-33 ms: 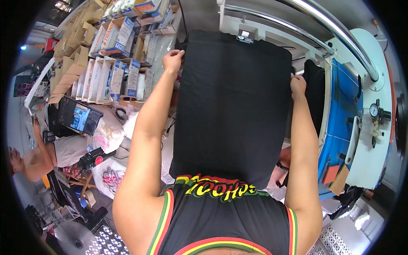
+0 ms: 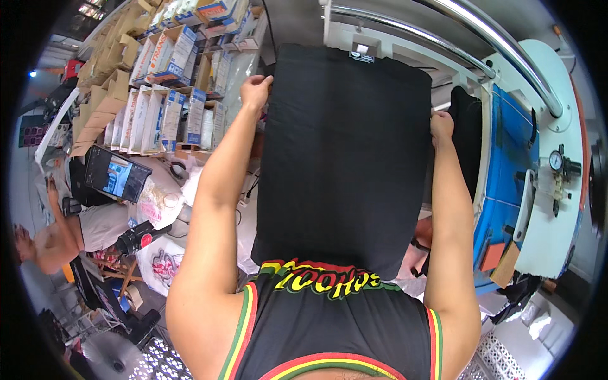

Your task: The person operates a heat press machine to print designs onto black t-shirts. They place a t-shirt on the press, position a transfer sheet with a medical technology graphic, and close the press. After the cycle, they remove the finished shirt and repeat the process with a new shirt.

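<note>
A black T-shirt [image 2: 345, 158] lies stretched flat over a broad board in front of me, with a small label [image 2: 362, 56] at the middle of its far edge. At its far left edge, my left hand [image 2: 254, 94] is closed, its fingers pinching the cloth. My right hand [image 2: 441, 126] is closed on the right edge, a little nearer to me; its fingertips are partly hidden by the cloth. The board under the shirt is covered. Its near end reaches my chest.
A white machine frame with chrome bars [image 2: 411, 31] stands beyond the shirt. On the right are a blue panel [image 2: 506, 171], a pressure gauge [image 2: 555, 160] and more black cloth [image 2: 464, 139]. Cardboard boxes [image 2: 180, 54] and a laptop [image 2: 118, 174] stand left, near another person [image 2: 60, 237].
Both hands keep their hold on the shirt's edges. The whole view has shifted very slightly; nothing else has visibly moved.
</note>
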Demonstrator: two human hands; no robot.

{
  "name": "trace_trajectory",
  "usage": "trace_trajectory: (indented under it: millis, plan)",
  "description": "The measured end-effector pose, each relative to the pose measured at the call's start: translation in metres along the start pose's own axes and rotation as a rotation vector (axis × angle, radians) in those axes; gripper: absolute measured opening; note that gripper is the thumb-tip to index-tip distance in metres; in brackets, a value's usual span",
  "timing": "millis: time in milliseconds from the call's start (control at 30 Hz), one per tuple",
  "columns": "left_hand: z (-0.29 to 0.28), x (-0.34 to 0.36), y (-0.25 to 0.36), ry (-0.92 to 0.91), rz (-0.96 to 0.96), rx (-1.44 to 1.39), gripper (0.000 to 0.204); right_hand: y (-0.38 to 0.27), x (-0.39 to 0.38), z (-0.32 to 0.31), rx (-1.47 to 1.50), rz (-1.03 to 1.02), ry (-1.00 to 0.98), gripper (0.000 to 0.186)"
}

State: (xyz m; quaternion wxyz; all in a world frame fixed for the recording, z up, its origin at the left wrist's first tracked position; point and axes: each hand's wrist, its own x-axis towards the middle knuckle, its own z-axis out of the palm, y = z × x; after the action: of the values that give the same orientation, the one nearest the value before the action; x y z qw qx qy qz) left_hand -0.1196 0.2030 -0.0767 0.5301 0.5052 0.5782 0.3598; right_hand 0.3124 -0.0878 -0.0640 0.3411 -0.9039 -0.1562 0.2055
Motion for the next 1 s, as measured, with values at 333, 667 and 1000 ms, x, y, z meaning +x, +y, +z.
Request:
trace_trajectory:
  millis: [333, 667, 1000]
  plan:
    - [-0.181, -0.237, -0.092, -0.603, -0.379, 0.030, 0.034, 0.187, -0.263, -0.059, 0.195, 0.184, -0.435, 0.056]
    - [-0.241, -0.312, -0.118, -0.571, -0.542, -0.435, 0.018, 0.221, -0.350, -0.089, 0.943, 0.277, -0.407, 0.041]
    - [-0.228, -0.326, -0.127, -0.490, -0.389, -0.176, 0.017, 0.219, -0.368, -0.094, 0.843, 0.263, -0.366, 0.038]
